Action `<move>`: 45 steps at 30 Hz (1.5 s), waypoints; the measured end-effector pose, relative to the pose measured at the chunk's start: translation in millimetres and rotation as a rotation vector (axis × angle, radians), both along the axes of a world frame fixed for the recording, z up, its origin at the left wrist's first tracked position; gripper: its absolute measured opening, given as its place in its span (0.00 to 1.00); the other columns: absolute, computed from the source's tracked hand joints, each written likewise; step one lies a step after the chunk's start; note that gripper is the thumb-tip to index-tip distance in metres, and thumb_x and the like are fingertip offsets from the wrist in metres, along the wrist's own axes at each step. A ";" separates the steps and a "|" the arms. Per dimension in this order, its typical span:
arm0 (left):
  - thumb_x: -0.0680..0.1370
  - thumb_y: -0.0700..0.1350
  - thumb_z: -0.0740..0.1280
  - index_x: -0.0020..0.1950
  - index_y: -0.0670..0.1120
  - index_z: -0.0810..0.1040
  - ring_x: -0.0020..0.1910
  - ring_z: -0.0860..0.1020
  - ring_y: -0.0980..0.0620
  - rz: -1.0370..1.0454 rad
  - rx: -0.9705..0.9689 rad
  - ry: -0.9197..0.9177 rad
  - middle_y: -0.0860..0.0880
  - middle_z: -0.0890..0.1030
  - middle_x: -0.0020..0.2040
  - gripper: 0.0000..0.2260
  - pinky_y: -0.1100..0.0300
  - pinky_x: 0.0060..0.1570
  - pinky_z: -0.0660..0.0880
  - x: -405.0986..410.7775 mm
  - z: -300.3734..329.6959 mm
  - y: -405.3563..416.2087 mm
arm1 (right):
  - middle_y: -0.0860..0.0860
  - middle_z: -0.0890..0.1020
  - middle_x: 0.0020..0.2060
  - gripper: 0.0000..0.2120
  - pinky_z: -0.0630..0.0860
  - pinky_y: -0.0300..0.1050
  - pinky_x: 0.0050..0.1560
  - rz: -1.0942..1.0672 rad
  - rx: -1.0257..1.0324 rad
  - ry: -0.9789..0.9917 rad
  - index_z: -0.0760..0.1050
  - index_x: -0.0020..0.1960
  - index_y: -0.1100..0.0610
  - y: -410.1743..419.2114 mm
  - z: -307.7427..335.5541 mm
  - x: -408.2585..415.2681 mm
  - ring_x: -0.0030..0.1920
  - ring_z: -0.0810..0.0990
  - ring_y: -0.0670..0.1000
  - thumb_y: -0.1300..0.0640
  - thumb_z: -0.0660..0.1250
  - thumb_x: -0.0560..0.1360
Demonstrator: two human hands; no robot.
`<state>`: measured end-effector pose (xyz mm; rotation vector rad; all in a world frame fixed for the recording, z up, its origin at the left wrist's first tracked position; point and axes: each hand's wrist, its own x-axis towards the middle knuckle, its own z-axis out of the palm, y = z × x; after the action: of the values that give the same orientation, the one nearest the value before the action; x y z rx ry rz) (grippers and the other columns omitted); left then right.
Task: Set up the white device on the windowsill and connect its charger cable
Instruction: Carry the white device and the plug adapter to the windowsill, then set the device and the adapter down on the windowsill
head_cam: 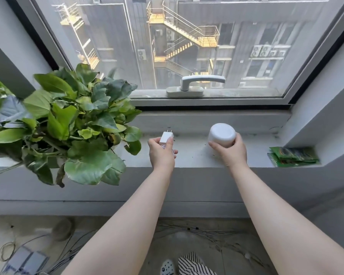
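Seating the white device [221,134], gripped by the right hand [231,150], flat on the windowsill [195,153] right of the potted plant [68,124] was advisable while the left hand [161,152] clasped the charger plug [166,137] and its coiled cable [174,152].

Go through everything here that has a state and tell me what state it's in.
White device: gripped by right hand, at the windowsill, no cable attached.
Charger plug: held in left hand, prongs up, unplugged.
Charger cable: bunched in left hand.
Window handle: horizontal.
Green packets: stacked flat on sill.
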<state>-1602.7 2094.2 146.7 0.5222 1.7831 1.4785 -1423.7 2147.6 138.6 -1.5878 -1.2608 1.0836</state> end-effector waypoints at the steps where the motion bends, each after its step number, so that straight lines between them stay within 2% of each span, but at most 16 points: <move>1: 0.78 0.48 0.65 0.55 0.45 0.65 0.30 0.78 0.52 0.009 -0.001 0.002 0.43 0.78 0.53 0.12 0.62 0.31 0.73 -0.1 -1.0 1.7 | 0.47 0.78 0.54 0.30 0.73 0.44 0.53 0.005 -0.001 0.000 0.70 0.61 0.51 1.6 -1.8 0.1 0.56 0.77 0.51 0.52 0.79 0.63; 16: 0.78 0.50 0.65 0.55 0.46 0.65 0.31 0.78 0.52 0.058 -0.010 0.000 0.42 0.79 0.56 0.13 0.62 0.32 0.74 18.1 -3.7 6.0 | 0.48 0.79 0.56 0.31 0.75 0.47 0.56 0.030 0.013 0.039 0.71 0.61 0.51 5.1 -17.6 8.9 0.57 0.78 0.51 0.53 0.80 0.62; 24: 0.78 0.49 0.64 0.56 0.46 0.65 0.32 0.79 0.52 0.081 -0.009 -0.003 0.42 0.79 0.56 0.12 0.61 0.33 0.74 22.2 -5.1 4.7 | 0.47 0.78 0.56 0.33 0.72 0.43 0.53 0.035 0.026 0.027 0.69 0.63 0.51 5.6 -19.8 7.8 0.58 0.77 0.51 0.53 0.80 0.62; 26: 0.79 0.49 0.64 0.56 0.46 0.64 0.32 0.79 0.52 0.083 -0.006 -0.004 0.42 0.79 0.56 0.12 0.61 0.34 0.74 22.6 -4.9 5.1 | 0.46 0.77 0.57 0.35 0.70 0.42 0.54 0.035 0.029 0.028 0.68 0.65 0.51 5.8 -20.1 7.7 0.59 0.76 0.51 0.54 0.80 0.63; 29: 0.79 0.49 0.64 0.56 0.46 0.64 0.32 0.79 0.52 0.089 -0.004 -0.009 0.42 0.78 0.56 0.12 0.60 0.34 0.75 22.3 -4.5 5.8 | 0.47 0.73 0.64 0.44 0.68 0.42 0.60 0.035 0.026 0.033 0.61 0.72 0.50 7.6 -20.6 8.2 0.63 0.72 0.49 0.54 0.80 0.62; 34: 0.79 0.48 0.64 0.56 0.46 0.64 0.32 0.79 0.53 0.097 -0.003 -0.013 0.43 0.78 0.55 0.12 0.61 0.33 0.74 22.4 -4.7 7.3 | 0.48 0.67 0.72 0.52 0.66 0.48 0.69 0.053 0.032 -0.001 0.54 0.75 0.50 10.6 -25.5 10.2 0.70 0.68 0.51 0.53 0.81 0.60; 38: 0.79 0.48 0.65 0.56 0.45 0.65 0.32 0.79 0.52 0.090 -0.002 -0.015 0.45 0.78 0.51 0.12 0.62 0.33 0.74 25.0 -5.1 9.9 | 0.49 0.69 0.70 0.51 0.67 0.51 0.69 0.056 0.027 -0.017 0.55 0.74 0.49 10.6 -28.4 11.8 0.70 0.69 0.51 0.53 0.81 0.60; 45: 0.79 0.48 0.64 0.56 0.45 0.65 0.31 0.79 0.53 0.079 -0.003 -0.017 0.45 0.78 0.52 0.12 0.64 0.31 0.74 32.0 -6.4 14.7 | 0.48 0.71 0.68 0.48 0.69 0.53 0.68 0.059 0.027 -0.023 0.58 0.73 0.49 13.7 -29.8 12.7 0.69 0.70 0.52 0.54 0.81 0.60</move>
<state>-1570.6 2108.9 140.3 0.4411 1.8108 1.5294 -1411.0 2161.4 108.8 -1.5553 -1.3402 1.0831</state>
